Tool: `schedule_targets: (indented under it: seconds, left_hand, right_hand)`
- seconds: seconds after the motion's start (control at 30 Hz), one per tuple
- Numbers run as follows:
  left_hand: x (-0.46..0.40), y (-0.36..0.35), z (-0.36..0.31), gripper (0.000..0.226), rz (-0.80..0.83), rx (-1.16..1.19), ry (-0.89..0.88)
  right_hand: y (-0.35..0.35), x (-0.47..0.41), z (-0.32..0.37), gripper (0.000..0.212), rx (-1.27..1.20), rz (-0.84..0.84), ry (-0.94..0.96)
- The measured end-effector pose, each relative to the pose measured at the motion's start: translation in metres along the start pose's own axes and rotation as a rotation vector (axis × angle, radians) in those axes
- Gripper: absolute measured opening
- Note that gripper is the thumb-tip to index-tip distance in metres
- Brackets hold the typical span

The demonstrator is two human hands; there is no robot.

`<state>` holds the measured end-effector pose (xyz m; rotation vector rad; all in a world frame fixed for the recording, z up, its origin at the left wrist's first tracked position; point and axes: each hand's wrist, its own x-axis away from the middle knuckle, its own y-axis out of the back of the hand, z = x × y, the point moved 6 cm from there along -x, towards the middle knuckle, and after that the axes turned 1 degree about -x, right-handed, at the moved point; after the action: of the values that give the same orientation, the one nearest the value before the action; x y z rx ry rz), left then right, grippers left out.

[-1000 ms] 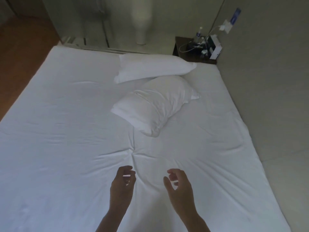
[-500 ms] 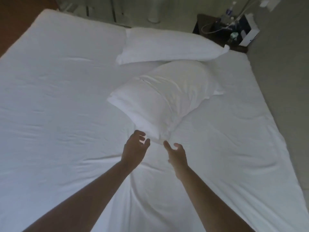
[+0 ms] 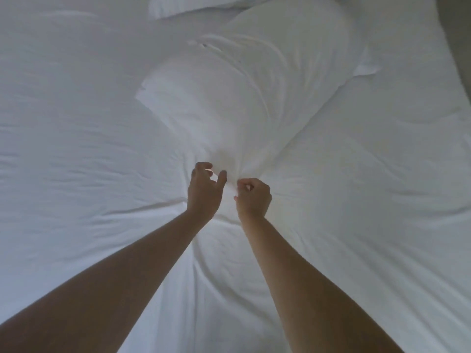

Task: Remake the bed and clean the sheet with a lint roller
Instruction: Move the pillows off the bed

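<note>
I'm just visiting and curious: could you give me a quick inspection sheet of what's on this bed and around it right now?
Surface: white sheet, creased, with wrinkles fanning out from the spot in front of the hands.
Job's things: near pillow lies askew on the sheet; second pillow at the top edge, mostly cut off. Lint roller: nothing seen.
Clutter: nothing seen.
Hands: right hand pinches the near pillow's corner; left hand has its fingers curled at the same corner, grip unclear.
Cables: nothing seen.
Surroundings: a strip of grey wall or floor at the right edge.
</note>
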<state>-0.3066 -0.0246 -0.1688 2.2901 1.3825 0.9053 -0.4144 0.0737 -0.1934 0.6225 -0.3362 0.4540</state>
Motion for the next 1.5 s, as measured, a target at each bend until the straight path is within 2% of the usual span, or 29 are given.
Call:
schedule_targets:
  seconds: [0.07,0.17,0.37,0.53,0.7,0.8,1.03,1.17,1.27,1.4,1.5]
  left_hand:
    - [-0.005,-0.002,0.002,0.056,0.011,0.077,0.104]
    - [-0.005,-0.006,0.0,0.068,0.078,0.177,0.169]
    - [0.003,-0.005,-0.006,0.076,0.052,0.248,0.107]
    - [0.012,0.005,-0.002,0.079,0.017,0.343,0.126]
    - [0.028,0.019,0.017,0.09,-0.042,0.431,0.286]
    - [0.048,0.032,0.05,0.1,-0.085,0.401,0.366]
    - [0.099,0.053,0.105,0.081,-0.131,0.231,0.367]
    - [0.096,0.052,0.108,0.077,-0.149,0.211,0.341]
    - [0.094,0.05,0.109,0.087,-0.131,0.286,0.319]
    - [0.087,0.05,0.105,0.11,-0.081,0.418,0.287]
    - [0.068,0.049,0.094,0.111,-0.067,0.512,0.285]
  right_hand:
    - [0.007,0.021,-0.001,0.014,-0.07,0.008,0.005]
    - [0.015,0.04,0.008,0.016,-0.142,0.037,0.002]
    - [0.018,0.064,0.026,0.017,-0.221,0.067,0.016]
    - [0.024,0.094,0.022,0.018,-0.249,0.09,-0.015]
    - [0.017,0.16,-0.009,0.022,-0.214,0.176,-0.065]
    - [0.01,0.204,-0.041,0.024,-0.136,0.243,-0.117]
    - [0.004,0.246,-0.09,0.021,0.02,0.365,-0.155]
    - [0.014,0.209,-0.081,0.01,0.112,0.324,0.034]
    - [0.034,0.154,-0.052,0.037,0.194,0.261,0.078]
    - [0.059,0.058,-0.003,0.07,0.144,0.182,-0.047]
    - [0.061,0.008,0.034,0.085,0.192,0.175,-0.061]
